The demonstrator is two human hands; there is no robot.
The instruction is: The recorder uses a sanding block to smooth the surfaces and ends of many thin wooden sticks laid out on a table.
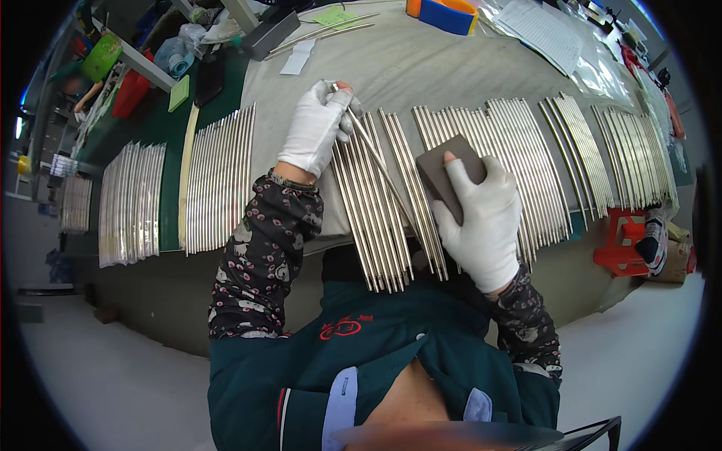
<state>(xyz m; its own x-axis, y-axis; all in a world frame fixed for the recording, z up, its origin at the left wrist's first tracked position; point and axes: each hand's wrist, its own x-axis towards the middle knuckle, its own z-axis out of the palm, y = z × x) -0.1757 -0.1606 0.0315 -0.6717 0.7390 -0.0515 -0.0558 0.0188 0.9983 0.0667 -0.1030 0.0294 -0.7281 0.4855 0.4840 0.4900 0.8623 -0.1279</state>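
Observation:
My left hand [316,131], in a white glove with a bare fingertip showing, is closed around the upper end of a thin shiny metal rod [385,170]. The rod slants down to the right across other rods. My right hand [485,218], also in a white glove, grips a dark grey rectangular block [432,173] that looks like a sanding sponge. The block rests on or just over the rods beside it; I cannot tell which. Below the hands, a row of loose metal rods [368,225] reaches past the table's near edge.
More rods [519,165] lie side by side to the right, and another row of rods [220,180] lies to the left. Plastic-wrapped rods [131,199] are farther left. A blue and orange tape roll [445,16] and papers [538,34] are at the back. A red stool [620,244] stands right.

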